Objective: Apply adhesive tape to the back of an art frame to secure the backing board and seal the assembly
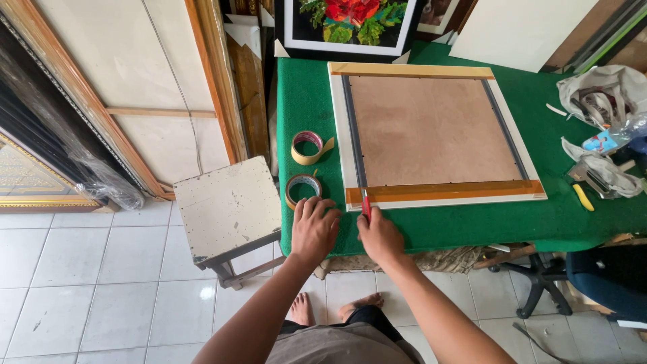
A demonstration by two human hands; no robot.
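Left hand [313,229]: flat, fingers spread, pressed on the green tabletop [472,226] just below the nearer tape roll [302,189].
Right hand [379,236]: fingers closed on a red-handled cutter [365,202], its tip at the frame's near-left corner.
Picture frame [431,135]: face down on the tabletop, brown backing board up, brown tape strip [445,192] along its near edge.
Second tape roll [309,148]: farther back, left of the frame.
Stool [226,205]: beside the tabletop, on the tiled floor.

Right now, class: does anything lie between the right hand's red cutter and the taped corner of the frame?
Nothing visible does. The right hand holds the red cutter already at the brown tape on the frame's near-left corner.
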